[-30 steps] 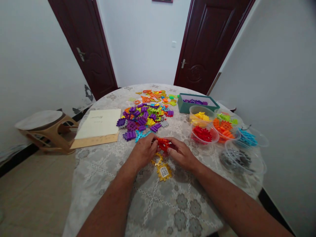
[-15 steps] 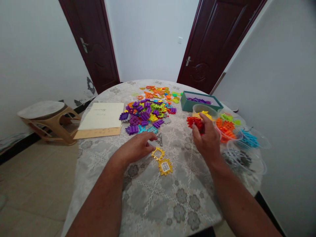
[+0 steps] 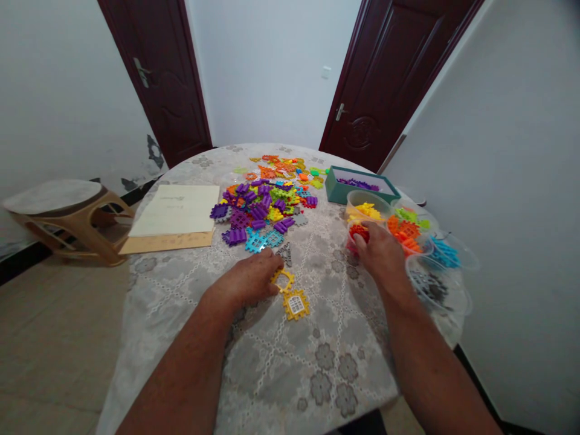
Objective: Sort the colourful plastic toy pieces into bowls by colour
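In the clear tub point(image 3: 352, 246) sit red toy pieces point(image 3: 359, 232), with the right hand point(image 3: 383, 252) at them; I can't tell if it holds any. The left hand point(image 3: 249, 278) is at the holed yellow piece point(image 3: 290, 282), its grip hidden too.

Spread over a table point(image 3: 267, 368), before two doors point(image 3: 156, 72).
Heaped mid-table in a pile of pieces point(image 3: 258, 208), with loose pieces point(image 3: 283, 168) behind, papers point(image 3: 179, 208) to the left, tubs point(image 3: 367, 196) to the right, a box point(image 3: 336, 192) beyond them. Set in front of the pile: a ring piece point(image 3: 291, 280), then a window piece point(image 3: 296, 305) nearer the front edge.
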Available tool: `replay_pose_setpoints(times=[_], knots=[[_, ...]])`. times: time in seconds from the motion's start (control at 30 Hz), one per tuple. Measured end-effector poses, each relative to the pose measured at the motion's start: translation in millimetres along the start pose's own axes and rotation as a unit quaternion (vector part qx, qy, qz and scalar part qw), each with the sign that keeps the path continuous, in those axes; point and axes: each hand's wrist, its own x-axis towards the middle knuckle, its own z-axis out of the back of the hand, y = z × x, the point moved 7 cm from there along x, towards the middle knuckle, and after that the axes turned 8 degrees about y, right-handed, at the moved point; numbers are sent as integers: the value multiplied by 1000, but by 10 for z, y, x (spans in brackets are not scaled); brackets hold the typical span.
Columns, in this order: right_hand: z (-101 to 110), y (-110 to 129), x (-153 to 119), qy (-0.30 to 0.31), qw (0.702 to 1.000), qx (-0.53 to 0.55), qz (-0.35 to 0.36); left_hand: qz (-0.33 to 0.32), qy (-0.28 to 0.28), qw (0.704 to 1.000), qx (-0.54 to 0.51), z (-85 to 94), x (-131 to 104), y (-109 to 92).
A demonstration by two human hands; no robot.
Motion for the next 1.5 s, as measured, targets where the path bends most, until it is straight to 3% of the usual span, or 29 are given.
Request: replay_pose_setpoints(times=[0.2, 0.33, 0.53, 0.6, 0.63, 0.7, 0.77, 0.83, 0.9, 1.0, 1.17, 1.33, 1.5], knots=[[-53, -13, 35, -15, 998, 49, 25, 37, 13, 999, -22, 66, -54, 34], [-29, 13, 24, -40, 997, 55, 44, 24, 12, 999, -39, 109, -81, 19], [241, 252, -88, -121, 983, 91, 102, 19, 17, 999, -47, 106, -84, 29], [318, 406, -178, -123, 973, 129, 146, 18, 11, 999, -44, 111, -89, 43], [314, 513, -229, -92, 967, 158, 178, 19, 5, 999, -43, 116, -94, 52], [207, 802, -368, 39, 942, 204, 262, 25, -9, 998, -48, 133, -104, 71], [29, 1103, -588, 203, 896, 203, 339, 29, -27, 998, -55, 158, -115, 78], [-108, 1291, -787, 315, 855, 176, 373, 29, -42, 997, -61, 184, -122, 70], [-177, 1362, -872, 362, 842, 162, 367, 25, -56, 996, -65, 212, -126, 53], [-214, 1347, -868, 383, 840, 178, 341, 19, -69, 995, -73, 246, -131, 25], [-325, 1286, -793, 418, 792, 337, 290, -2, -79, 992, -101, 276, -140, -34], [-544, 1150, -584, 369, 732, 564, 100, -34, -84, 986, -141, 256, -112, -76], [-600, 1093, -505, 343, 724, 596, 51, -111, -14, 966, -235, 218, -93, -271]])
